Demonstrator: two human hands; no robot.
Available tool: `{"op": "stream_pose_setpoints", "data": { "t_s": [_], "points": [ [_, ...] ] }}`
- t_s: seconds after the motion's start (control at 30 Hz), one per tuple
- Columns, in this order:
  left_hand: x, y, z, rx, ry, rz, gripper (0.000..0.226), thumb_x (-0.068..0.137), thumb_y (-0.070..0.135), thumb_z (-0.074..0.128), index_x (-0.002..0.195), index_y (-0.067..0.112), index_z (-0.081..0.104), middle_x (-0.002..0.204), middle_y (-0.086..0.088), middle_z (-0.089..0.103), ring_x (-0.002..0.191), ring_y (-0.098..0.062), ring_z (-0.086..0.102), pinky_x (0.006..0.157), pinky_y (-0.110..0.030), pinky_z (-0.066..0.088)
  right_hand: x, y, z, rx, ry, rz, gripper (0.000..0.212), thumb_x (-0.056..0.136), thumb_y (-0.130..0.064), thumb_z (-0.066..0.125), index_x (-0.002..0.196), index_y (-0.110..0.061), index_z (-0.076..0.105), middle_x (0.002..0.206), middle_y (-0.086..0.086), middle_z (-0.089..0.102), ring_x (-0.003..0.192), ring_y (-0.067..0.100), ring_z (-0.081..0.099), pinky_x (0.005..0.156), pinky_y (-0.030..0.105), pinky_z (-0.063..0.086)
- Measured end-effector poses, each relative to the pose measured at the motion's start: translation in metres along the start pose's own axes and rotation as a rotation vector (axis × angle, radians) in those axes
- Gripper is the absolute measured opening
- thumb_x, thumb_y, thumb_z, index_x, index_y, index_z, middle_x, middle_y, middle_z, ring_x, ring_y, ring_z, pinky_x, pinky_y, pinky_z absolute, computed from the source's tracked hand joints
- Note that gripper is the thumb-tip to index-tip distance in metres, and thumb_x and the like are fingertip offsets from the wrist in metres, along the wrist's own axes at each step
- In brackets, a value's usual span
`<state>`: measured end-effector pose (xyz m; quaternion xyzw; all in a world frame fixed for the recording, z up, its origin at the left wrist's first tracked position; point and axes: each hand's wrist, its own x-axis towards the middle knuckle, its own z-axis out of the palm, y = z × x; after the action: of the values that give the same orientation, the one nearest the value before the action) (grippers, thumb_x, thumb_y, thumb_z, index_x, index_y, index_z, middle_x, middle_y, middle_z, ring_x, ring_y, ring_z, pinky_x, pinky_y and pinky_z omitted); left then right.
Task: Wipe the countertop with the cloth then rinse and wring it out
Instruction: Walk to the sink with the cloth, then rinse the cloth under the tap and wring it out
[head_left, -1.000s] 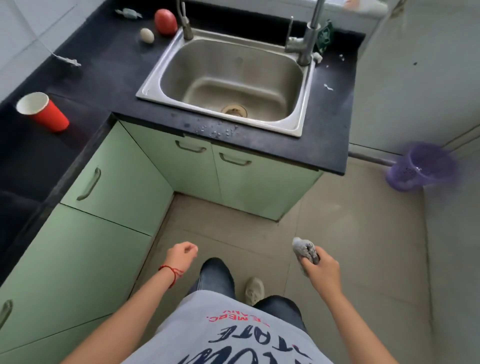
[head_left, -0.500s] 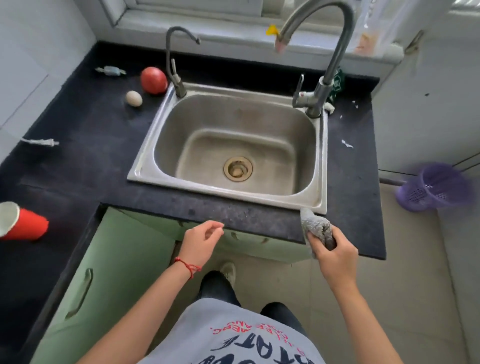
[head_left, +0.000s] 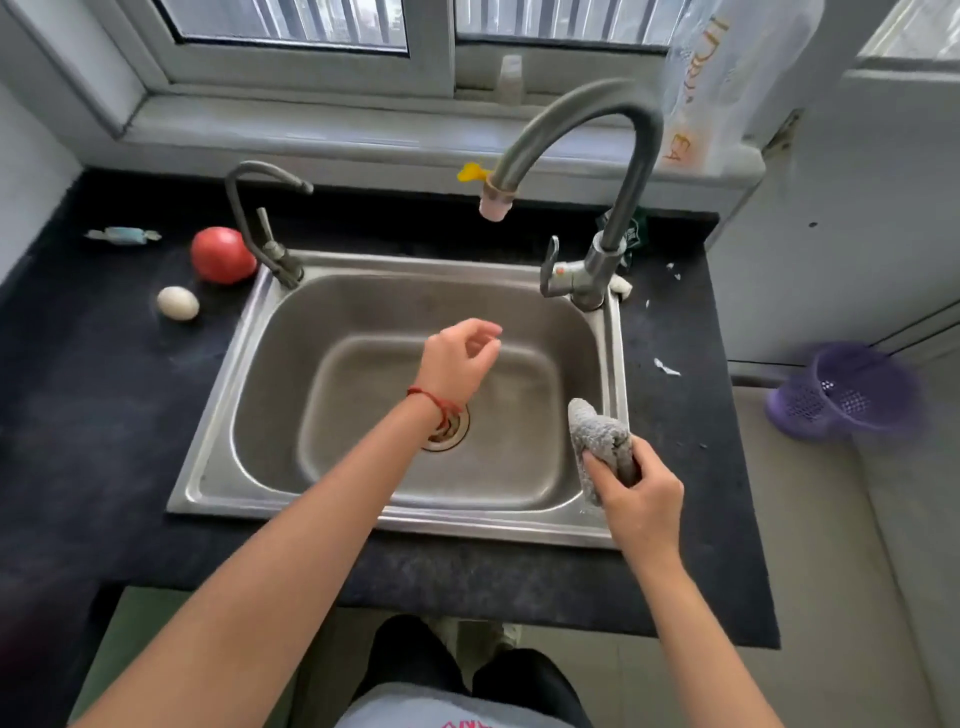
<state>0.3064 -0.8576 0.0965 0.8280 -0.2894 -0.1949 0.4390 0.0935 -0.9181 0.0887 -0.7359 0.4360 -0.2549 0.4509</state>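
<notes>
Partly hidden, cloth (head_left: 597, 441) bunched inside right hand (head_left: 641, 493).

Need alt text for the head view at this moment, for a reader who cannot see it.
Seen from above, a person's right hand grips a bunched grey cloth over the right edge of a steel sink, while the empty left hand reaches over the basin toward the tall faucet. A tomato and an egg sit on the black countertop.
</notes>
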Motion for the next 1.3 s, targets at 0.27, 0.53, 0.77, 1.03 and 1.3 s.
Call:
{"op": "stream_pose_setpoints", "data": {
  "t_s": [0.27, 0.53, 0.77, 1.03, 1.3],
  "points": [
    [0.094, 0.038, 0.045, -0.049, 0.064, 0.046, 0.044, 0.081, 0.019, 0.066, 0.122, 0.009, 0.056, 0.12, -0.01, 0.063, 0.099, -0.02, 0.062, 0.086, -0.016, 0.041, 0.032, 0.009, 0.001, 0.001, -0.076, 0.012, 0.014, 0.074, -0.005, 0.073, 0.086, -0.008, 0.066, 0.061, -0.014, 0.056, 0.059, -0.007, 0.055, 0.054, 0.003, 0.037],
    [0.124, 0.038, 0.052, -0.05, 0.045, 0.153, 0.02, 0.081, 0.013, 0.065, 0.098, 0.004, 0.069, 0.09, -0.014, 0.072, 0.075, -0.01, 0.063, 0.071, -0.002, 0.044, 0.043, 0.012, 0.015, 0.003, -0.091, 0.042, 0.021, 0.074, -0.005, 0.073, 0.094, -0.01, 0.068, 0.07, -0.018, 0.062, 0.067, -0.01, 0.057, 0.06, 0.001, 0.039],
    [0.128, 0.023, 0.043, -0.08, 0.009, 0.179, 0.019, 0.081, 0.015, 0.066, 0.097, 0.004, 0.069, 0.09, -0.011, 0.072, 0.078, -0.009, 0.063, 0.07, 0.001, 0.045, 0.046, 0.011, 0.019, -0.006, -0.083, 0.074, 0.025, 0.074, -0.007, 0.072, 0.098, -0.013, 0.068, 0.077, -0.015, 0.065, 0.073, -0.009, 0.059, 0.064, 0.002, 0.04],
    [0.13, 0.009, 0.041, -0.117, -0.006, 0.166, 0.021, 0.08, 0.018, 0.068, 0.097, 0.005, 0.069, 0.093, -0.012, 0.072, 0.082, -0.011, 0.066, 0.078, -0.009, 0.051, 0.054, 0.009, 0.028, -0.013, -0.071, 0.084, 0.024, 0.074, -0.009, 0.072, 0.098, -0.013, 0.068, 0.075, -0.01, 0.065, 0.071, -0.008, 0.058, 0.064, 0.002, 0.04],
    [0.117, -0.012, 0.009, -0.094, -0.174, 0.018, 0.052, 0.08, 0.021, 0.068, 0.129, 0.016, 0.05, 0.119, -0.005, 0.065, 0.108, -0.008, 0.057, 0.097, -0.027, 0.046, 0.075, -0.006, 0.053, 0.03, -0.176, 0.088, 0.016, 0.077, -0.014, 0.07, 0.09, -0.021, 0.063, 0.074, -0.013, 0.062, 0.068, -0.002, 0.057, 0.061, 0.003, 0.04]
  ]
}}
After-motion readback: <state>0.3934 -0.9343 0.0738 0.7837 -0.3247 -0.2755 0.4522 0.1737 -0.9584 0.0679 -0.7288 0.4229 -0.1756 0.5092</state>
